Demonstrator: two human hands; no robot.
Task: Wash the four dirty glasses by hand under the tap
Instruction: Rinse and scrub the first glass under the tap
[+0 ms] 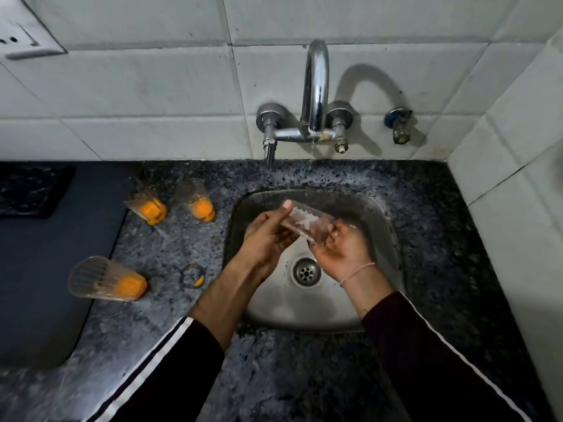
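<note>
Glossy metal tap [316,86], seemingly steel sink [304,312]

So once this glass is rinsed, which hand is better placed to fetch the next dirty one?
Probably the left hand. The three dirty glasses stand on the counter left of the sink, on its side; the right hand would need to cross over.

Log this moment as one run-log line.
step: washing first glass | hands: left hand, right hand both hold it over sink | waiting: three dirty glasses on counter
</note>
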